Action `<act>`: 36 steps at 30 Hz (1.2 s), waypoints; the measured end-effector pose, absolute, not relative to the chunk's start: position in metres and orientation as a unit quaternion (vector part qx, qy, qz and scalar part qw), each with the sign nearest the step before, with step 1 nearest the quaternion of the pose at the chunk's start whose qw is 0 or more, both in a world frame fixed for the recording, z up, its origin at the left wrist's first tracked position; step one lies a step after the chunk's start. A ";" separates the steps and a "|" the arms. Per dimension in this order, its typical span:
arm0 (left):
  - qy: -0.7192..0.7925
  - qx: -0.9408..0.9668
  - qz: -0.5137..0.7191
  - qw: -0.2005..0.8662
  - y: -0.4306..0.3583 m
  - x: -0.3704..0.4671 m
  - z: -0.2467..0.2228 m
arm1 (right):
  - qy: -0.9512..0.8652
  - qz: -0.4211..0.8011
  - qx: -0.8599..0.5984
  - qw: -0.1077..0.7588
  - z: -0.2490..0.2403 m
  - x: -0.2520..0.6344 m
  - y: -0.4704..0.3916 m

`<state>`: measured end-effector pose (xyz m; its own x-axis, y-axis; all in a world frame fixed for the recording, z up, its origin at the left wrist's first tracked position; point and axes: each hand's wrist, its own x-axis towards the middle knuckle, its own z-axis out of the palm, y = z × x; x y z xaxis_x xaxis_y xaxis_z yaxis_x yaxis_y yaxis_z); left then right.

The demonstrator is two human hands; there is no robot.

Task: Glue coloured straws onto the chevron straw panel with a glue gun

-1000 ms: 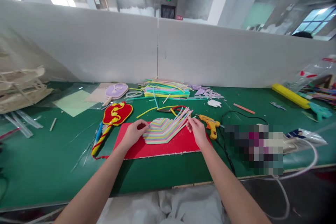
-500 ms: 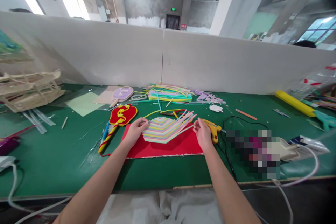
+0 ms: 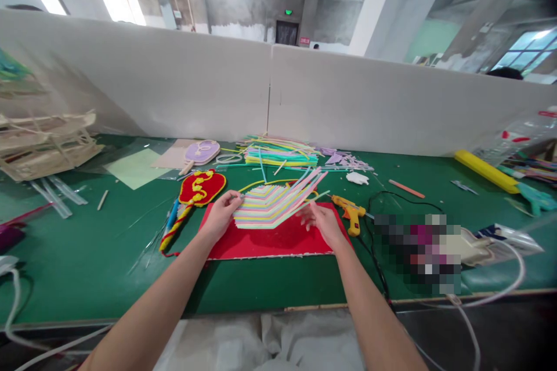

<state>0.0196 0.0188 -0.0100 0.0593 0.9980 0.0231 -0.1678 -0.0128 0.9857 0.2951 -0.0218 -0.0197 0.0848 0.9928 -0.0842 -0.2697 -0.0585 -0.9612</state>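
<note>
My left hand (image 3: 223, 213) pinches the left edge of a striped panel (image 3: 261, 208) of pastel strips bent into nested V shapes, which look like pipe cleaners. The strips run loose and fan out toward the upper right. Close by their lower right side is my right hand (image 3: 321, 223), its fingers apart and slightly curled, holding nothing that I can see; whether it touches the lowest strip I cannot tell. Beneath both hands lies a red board (image 3: 274, 246). A red and yellow fan-shaped piece (image 3: 202, 188) with a twisted handle rests left of the board.
A yellow glue gun (image 3: 351, 214) with a black cord lies right of the board. Bundled pastel strips (image 3: 281, 155), a lilac fan-shaped piece (image 3: 201, 152) and green paper (image 3: 134, 168) are at the back. A wooden structure (image 3: 47, 145) stands left, before a white partition (image 3: 183, 87).
My right hand has moved left and its fingers have spread from a pinch near the strip ends. The loose strips now rise more steeply. My left hand keeps its hold on the panel.
</note>
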 end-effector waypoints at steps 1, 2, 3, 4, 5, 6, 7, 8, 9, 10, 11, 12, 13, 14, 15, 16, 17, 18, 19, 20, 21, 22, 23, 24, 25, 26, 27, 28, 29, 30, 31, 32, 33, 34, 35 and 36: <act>0.437 0.482 0.521 0.552 0.018 0.020 -0.009 | -0.388 0.565 -0.467 0.559 -0.019 0.294 -0.023; 0.439 0.489 0.512 0.553 0.017 0.021 -0.009 | -0.388 0.570 -0.466 0.555 -0.019 0.293 -0.023; 0.441 0.496 0.503 0.554 0.016 0.021 -0.008 | -0.385 0.572 -0.467 0.554 -0.019 0.293 -0.023; 0.443 0.502 0.495 0.554 0.016 0.022 -0.008 | -0.379 0.571 -0.469 0.557 -0.019 0.294 -0.022; 0.445 0.508 0.487 0.553 0.017 0.022 -0.008 | -0.374 0.568 -0.472 0.561 -0.019 0.294 -0.022; 0.446 0.514 0.480 0.554 0.017 0.022 -0.009 | -0.368 0.563 -0.476 0.566 -0.020 0.295 -0.021; 0.446 0.520 0.471 0.555 0.017 0.022 -0.010 | -0.364 0.558 -0.480 0.571 -0.020 0.295 -0.020; 0.445 0.526 0.463 0.558 0.017 0.022 -0.011 | -0.361 0.554 -0.485 0.573 -0.021 0.296 -0.020; 0.444 0.529 0.456 0.561 0.017 0.021 -0.011 | -0.360 0.550 -0.489 0.573 -0.022 0.296 -0.020; 0.443 0.531 0.450 0.564 0.017 0.021 -0.012 | -0.360 0.548 -0.494 0.571 -0.022 0.295 -0.020; 0.442 0.531 0.447 0.569 0.016 0.021 -0.012 | -0.361 0.546 -0.498 0.569 -0.023 0.294 -0.021; 0.442 0.528 0.445 0.573 0.014 0.020 -0.011 | -0.361 0.545 -0.502 0.566 -0.023 0.293 -0.022; 0.441 0.526 0.443 0.577 0.012 0.020 -0.010 | -0.360 0.542 -0.505 0.566 -0.024 0.291 -0.023; 0.436 0.520 0.441 0.587 0.010 0.020 -0.009 | -0.358 0.539 -0.508 0.570 -0.023 0.290 -0.023; 0.427 0.507 0.440 0.606 0.008 0.021 -0.008 | -0.353 0.534 -0.509 0.577 -0.023 0.288 -0.024; 0.413 0.487 0.438 0.633 0.006 0.021 -0.007 | -0.346 0.527 -0.508 0.587 -0.022 0.286 -0.025; 0.393 0.458 0.440 0.664 0.004 0.022 -0.006 | -0.337 0.520 -0.507 0.599 -0.021 0.284 -0.026; 0.378 0.434 0.444 0.686 0.002 0.023 -0.005 | -0.328 0.513 -0.504 0.613 -0.019 0.282 -0.026; 0.366 0.413 0.446 0.705 0.001 0.024 -0.005 | -0.319 0.507 -0.500 0.626 -0.017 0.280 -0.027; 0.355 0.396 0.448 0.718 0.000 0.025 -0.006 | -0.310 0.501 -0.495 0.638 -0.014 0.278 -0.027; 0.347 0.386 0.448 0.728 -0.001 0.026 -0.007 | -0.302 0.497 -0.490 0.649 -0.011 0.275 -0.027; 0.337 0.374 0.448 0.739 -0.002 0.027 -0.008 | -0.295 0.493 -0.486 0.659 -0.008 0.273 -0.027; 0.321 0.359 0.449 0.752 -0.003 0.029 -0.009 | -0.289 0.490 -0.482 0.666 -0.005 0.270 -0.026; 0.304 0.344 0.452 0.765 -0.005 0.032 -0.010 | -0.284 0.488 -0.479 0.672 -0.002 0.268 -0.025; 0.289 0.334 0.460 0.770 -0.007 0.035 -0.011 | -0.280 0.487 -0.476 0.677 0.000 0.266 -0.023; 0.275 0.333 0.465 0.773 -0.008 0.039 -0.011 | -0.277 0.485 -0.475 0.680 0.003 0.263 -0.022; 0.263 0.337 0.468 0.773 -0.010 0.044 -0.011 | -0.275 0.484 -0.474 0.682 0.005 0.261 -0.020; 0.259 0.338 0.472 0.772 -0.012 0.049 -0.010 | -0.274 0.483 -0.473 0.684 0.007 0.260 -0.018; 0.262 0.335 0.473 0.772 -0.014 0.055 -0.009 | -0.274 0.481 -0.474 0.685 0.009 0.259 -0.016; 0.272 0.324 0.482 0.767 -0.015 0.061 -0.007 | -0.276 0.480 -0.475 0.684 0.010 0.258 -0.014; 0.278 0.314 0.492 0.763 -0.015 0.067 -0.004 | -0.280 0.479 -0.477 0.682 0.011 0.257 -0.013; 0.281 0.304 0.502 0.760 -0.016 0.073 -0.002 | -0.285 0.478 -0.480 0.678 0.011 0.257 -0.011; 0.287 0.291 0.511 0.756 -0.015 0.078 0.001 | -0.291 0.478 -0.484 0.673 0.011 0.257 -0.010; 0.296 0.275 0.521 0.752 -0.014 0.083 0.004 | -0.297 0.478 -0.489 0.667 0.011 0.258 -0.009; 0.308 0.255 0.529 0.748 -0.013 0.087 0.006 | -0.305 0.478 -0.494 0.659 0.011 0.258 -0.008; 0.322 0.235 0.535 0.745 -0.011 0.090 0.009 | -0.312 0.478 -0.501 0.651 0.010 0.259 -0.007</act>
